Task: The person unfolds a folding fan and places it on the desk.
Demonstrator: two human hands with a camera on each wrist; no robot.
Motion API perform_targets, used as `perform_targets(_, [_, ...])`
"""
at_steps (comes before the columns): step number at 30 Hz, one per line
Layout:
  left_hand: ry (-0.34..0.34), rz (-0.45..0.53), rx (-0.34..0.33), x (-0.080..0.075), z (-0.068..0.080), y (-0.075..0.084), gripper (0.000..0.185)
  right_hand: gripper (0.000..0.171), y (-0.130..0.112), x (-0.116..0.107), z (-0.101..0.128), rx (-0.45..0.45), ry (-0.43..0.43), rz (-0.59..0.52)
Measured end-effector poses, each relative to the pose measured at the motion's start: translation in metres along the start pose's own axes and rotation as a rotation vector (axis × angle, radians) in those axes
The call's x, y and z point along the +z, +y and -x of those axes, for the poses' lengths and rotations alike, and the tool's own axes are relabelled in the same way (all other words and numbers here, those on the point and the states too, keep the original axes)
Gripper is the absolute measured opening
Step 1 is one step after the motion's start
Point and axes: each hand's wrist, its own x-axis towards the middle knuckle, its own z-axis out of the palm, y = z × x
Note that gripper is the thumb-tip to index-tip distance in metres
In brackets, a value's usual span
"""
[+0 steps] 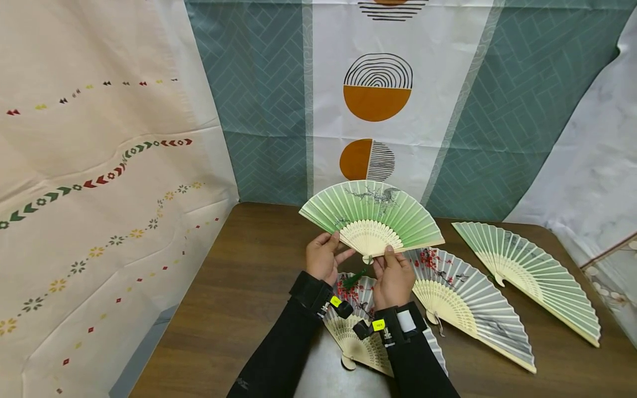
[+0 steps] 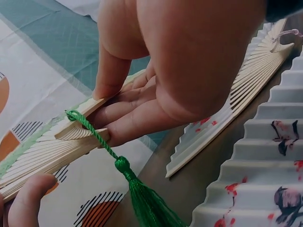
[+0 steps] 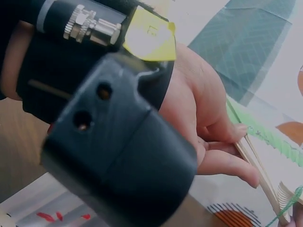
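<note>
A spread green paper fan point(image 1: 378, 210) with pale ribs and a dark branch print is held up over the table. My left hand point(image 1: 322, 257) pinches its left edge between thumb and fingers. My right hand point(image 1: 395, 279) grips the lower right guard stick close to the pivot. From the pivot hangs a green tassel point(image 2: 147, 203), clearest in the left wrist view. In the right wrist view, a black camera point(image 3: 123, 142) on the left wrist blocks much of the scene. Under my forearms lies an open white fan point(image 1: 365, 337) with red blossoms, partly hidden.
Another white blossom fan point(image 1: 473, 309) lies spread to the right of my right hand. Farther right, a pale green fan point(image 1: 542, 276) lies open along the edge of the brown table point(image 1: 219, 315). A patterned curtain point(image 1: 269, 99) hangs behind the table.
</note>
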Motion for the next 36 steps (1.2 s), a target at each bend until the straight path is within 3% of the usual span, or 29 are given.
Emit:
perform_targets(15, [0.049, 0.073, 0.019, 0.007, 0.005, -0.004, 0.035, 0.036, 0.002, -0.001, -0.001, -0.018, 0.014, -0.013])
perform_targets(25, [0.069, 0.106, 0.028, 0.010, 0.005, -0.015, 0.030, 0.018, 0.000, -0.002, -0.003, 0.020, 0.066, -0.081])
perform_targets(31, [0.080, 0.118, 0.050, 0.011, 0.004, -0.015, 0.032, 0.028, -0.002, -0.002, -0.002, 0.052, 0.031, -0.084])
perform_targets(36, [0.076, 0.105, 0.056, 0.010, 0.003, -0.009, 0.034, 0.016, -0.006, -0.005, -0.006, 0.100, -0.007, -0.091])
